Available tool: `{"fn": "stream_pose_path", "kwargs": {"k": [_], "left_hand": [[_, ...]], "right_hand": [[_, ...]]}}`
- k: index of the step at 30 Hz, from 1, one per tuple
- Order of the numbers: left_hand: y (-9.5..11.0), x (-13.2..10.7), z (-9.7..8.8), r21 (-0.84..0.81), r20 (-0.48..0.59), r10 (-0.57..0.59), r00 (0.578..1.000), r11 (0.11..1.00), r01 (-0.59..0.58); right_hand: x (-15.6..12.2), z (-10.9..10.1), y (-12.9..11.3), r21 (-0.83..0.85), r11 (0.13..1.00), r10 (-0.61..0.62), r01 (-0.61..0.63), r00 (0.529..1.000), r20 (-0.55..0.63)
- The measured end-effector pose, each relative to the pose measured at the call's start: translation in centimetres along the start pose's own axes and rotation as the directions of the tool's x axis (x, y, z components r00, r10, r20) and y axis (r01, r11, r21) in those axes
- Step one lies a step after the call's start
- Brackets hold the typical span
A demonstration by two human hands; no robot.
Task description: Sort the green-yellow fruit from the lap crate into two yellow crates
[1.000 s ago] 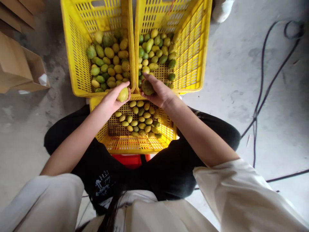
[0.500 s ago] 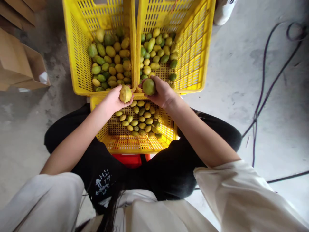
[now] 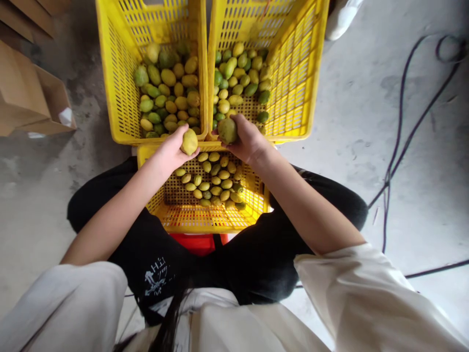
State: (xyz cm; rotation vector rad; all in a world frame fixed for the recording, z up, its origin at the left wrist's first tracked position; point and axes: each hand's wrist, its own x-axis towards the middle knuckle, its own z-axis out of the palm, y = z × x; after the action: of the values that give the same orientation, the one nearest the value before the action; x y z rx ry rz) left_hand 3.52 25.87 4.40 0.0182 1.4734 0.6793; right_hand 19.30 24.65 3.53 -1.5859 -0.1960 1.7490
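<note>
My left hand [image 3: 169, 152] is closed around a yellowish fruit [image 3: 189, 141], held over the far rim of the near yellow crate [image 3: 205, 222]. My right hand [image 3: 246, 140] grips a greener fruit [image 3: 227, 130] just beside it, at the near edge of the far right crate [image 3: 293, 73]. The near crate between my knees holds several small yellow-green fruits [image 3: 212, 183]. The far left crate [image 3: 117, 83] holds a pile of larger yellow and green fruits [image 3: 168, 93]. The far right crate holds several greener ones [image 3: 238, 73].
Cardboard boxes [image 3: 29, 93] lie on the concrete floor at the left. Dark cables [image 3: 403, 142] run across the floor at the right. A white shoe [image 3: 342, 17] shows beyond the right crate. A red object [image 3: 198, 242] sits under the near crate.
Both hands lifted their fruits slightly and turned them; the right hand's green fruit rose from the crate's edge into fuller view, then settled a little lower. The arms stayed almost in place.
</note>
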Motion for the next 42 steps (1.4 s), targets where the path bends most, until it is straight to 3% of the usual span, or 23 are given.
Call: {"fn": "stream_pose_path", "kwargs": {"k": [8,15,21,26,31,38,42], "left_hand": [[-0.2,0.5,-0.4,0.001,0.079,-0.065,0.995,0.998,0.065],[0.1,-0.1,-0.1,0.016,0.118,-0.035,0.992,0.999,0.034],[0.2,0.1,-0.1,-0.057,0.070,-0.030,0.997,0.998,0.034],[0.0,0.8,-0.5,-0.065,0.071,-0.080,0.994,0.994,0.085],[0.2,0.7,-0.5,-0.070,0.059,-0.073,0.996,0.995,0.077],[0.7,0.0,-0.2,-0.030,0.117,-0.019,0.993,0.999,0.023],[0.5,0.2,-0.4,-0.063,0.115,-0.008,0.993,0.998,0.016]], "right_hand": [[-0.9,0.1,0.0,0.085,0.996,-0.033,0.026,0.996,0.079],[-0.9,0.2,-0.2,0.064,0.998,-0.006,0.004,1.000,0.026],[1.0,-0.7,0.4,-0.031,0.999,-0.033,0.034,0.998,0.049],[0.7,-0.4,0.5,0.087,0.996,-0.032,0.030,0.999,0.021],[-0.6,-0.1,0.2,0.138,0.985,-0.112,0.108,0.993,0.024],[-0.7,0.0,-0.1,0.130,0.991,0.028,-0.035,0.998,0.058],[-0.9,0.1,-0.2,0.083,0.996,-0.032,0.027,0.998,0.059]]}}
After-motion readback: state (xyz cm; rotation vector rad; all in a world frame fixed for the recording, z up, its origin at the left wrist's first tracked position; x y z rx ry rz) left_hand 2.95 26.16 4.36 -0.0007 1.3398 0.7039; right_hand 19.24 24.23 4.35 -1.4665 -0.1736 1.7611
